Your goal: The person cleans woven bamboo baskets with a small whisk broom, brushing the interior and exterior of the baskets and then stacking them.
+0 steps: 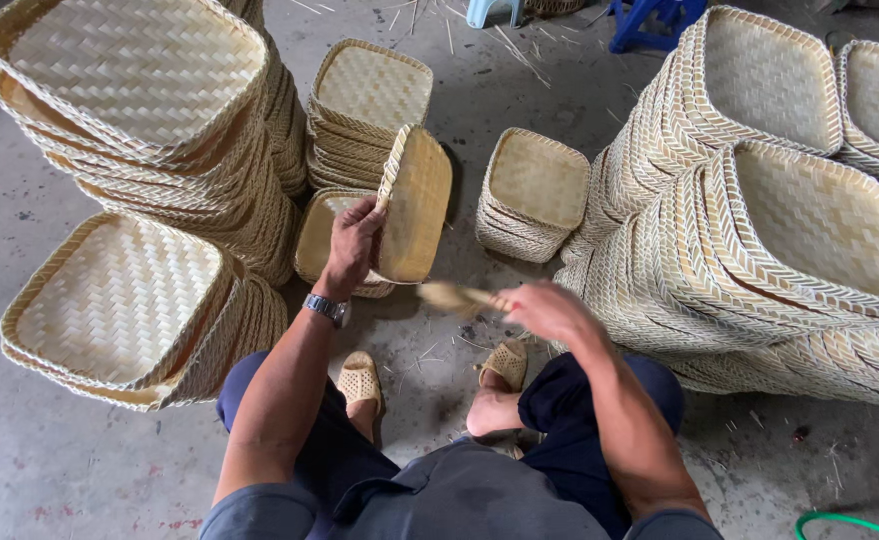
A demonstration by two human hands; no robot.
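While the left hand [355,243] is gripping the woven tray [415,205] by its near rim and holding it on edge above the floor [50,470], the grasp is looking narrow for so broad a piece; I judge the tray could be twisting or slipping out of those fingers, since only one edge is being pinched and the rest is hanging free. The right hand [545,308] is closing around a small brush [452,296] that is blurring with motion, so I cannot tell its exact shape; a hard sweep against the tilted tray could be knocking it loose or pushing it into the short stack [320,235] just behind it. The tall leaning stacks [750,250] at the right are standing near the right elbow, and a wide swing could be nudging them; the same holds for the piled trays [150,130] at the left.

The tray itself is squarish with rounded corners, pale straw in colour, plaited in a flat basket weave, and bound round the rim with lighter lashing; its underside or inner face is turning towards the right, upright rather than flat. It is hovering between the person's knees and the smaller stacks, above sandalled feet [360,382] and scattered splinters on the concrete.
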